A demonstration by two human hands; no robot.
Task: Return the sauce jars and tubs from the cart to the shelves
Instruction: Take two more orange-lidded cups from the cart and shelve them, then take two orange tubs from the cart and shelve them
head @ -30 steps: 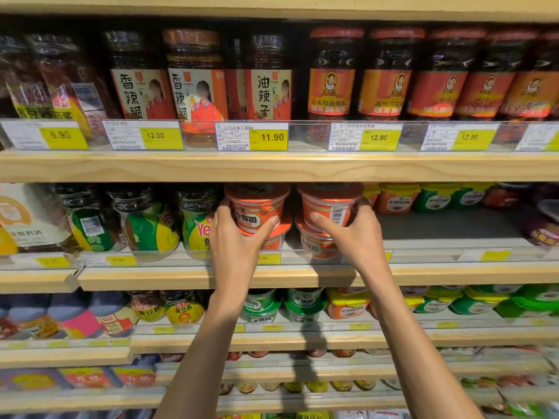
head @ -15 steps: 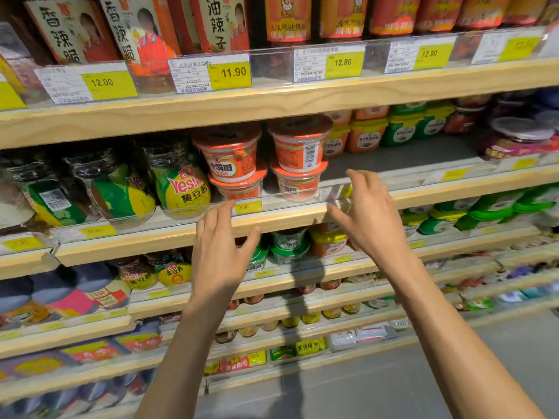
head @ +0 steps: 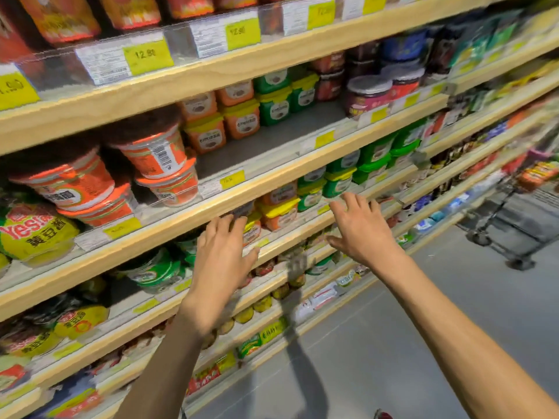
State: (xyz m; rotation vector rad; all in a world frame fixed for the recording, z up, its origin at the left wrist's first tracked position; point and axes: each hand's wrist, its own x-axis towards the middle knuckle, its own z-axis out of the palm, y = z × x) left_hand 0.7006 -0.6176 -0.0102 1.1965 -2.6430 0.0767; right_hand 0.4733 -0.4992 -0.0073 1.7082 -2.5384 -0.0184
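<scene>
Two stacks of orange sauce tubs stand on the middle shelf (head: 272, 173), one stack at the left (head: 72, 189) and one beside it (head: 160, 161). My left hand (head: 222, 255) hangs in front of the shelf below them, fingers spread, holding nothing. My right hand (head: 361, 231) is further right at about the same height, also spread and empty. The cart (head: 520, 225) stands at the far right on the floor, blurred, with a few orange packs (head: 537, 173) in its basket.
Square orange and green tubs (head: 242, 119) and dark round tubs (head: 367, 92) sit further right on the middle shelf, with a bare gap of shelf before them. Jars with yellow-green labels (head: 33, 234) stand left of the tubs. Grey floor (head: 423, 328) lies lower right.
Both hands let go of the top orange tubs on the shelf and drew back and down, empty. The view swung right, bringing the cart into sight.
</scene>
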